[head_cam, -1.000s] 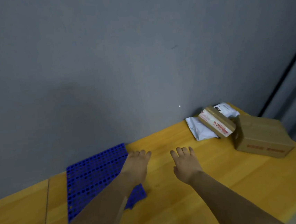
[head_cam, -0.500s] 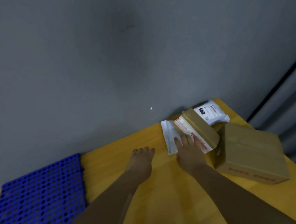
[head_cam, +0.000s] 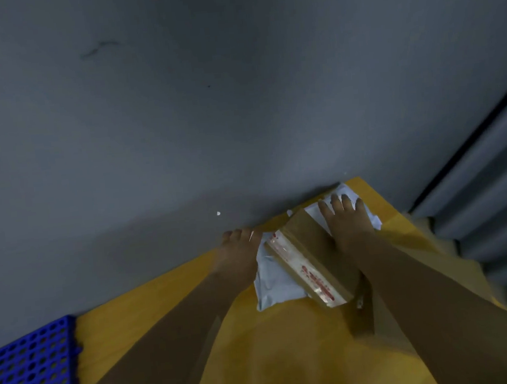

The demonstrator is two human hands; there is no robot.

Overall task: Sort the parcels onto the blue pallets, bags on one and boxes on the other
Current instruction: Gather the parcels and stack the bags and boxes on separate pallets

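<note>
A small cardboard box (head_cam: 310, 263) with red-printed tape lies tilted on a white bag (head_cam: 273, 281) at the table's far right corner. My left hand (head_cam: 239, 250) lies with straight fingers against the left edge of that bag. My right hand (head_cam: 346, 223) reaches over the box, its fingers spread flat on a second white bag (head_cam: 372, 219) behind it. A larger cardboard box (head_cam: 363, 320) is mostly hidden under my right forearm. One blue pallet (head_cam: 25, 378) shows at the lower left.
The yellow wooden table (head_cam: 293, 358) meets a grey wall (head_cam: 208, 118) right behind the parcels. The table's right edge runs next to a grey ribbed shutter (head_cam: 500, 199).
The view swung right and the pallet slid to the left edge. Both hands moved forward from the bare table to the parcels; the right hand went past the small box onto the far bag.
</note>
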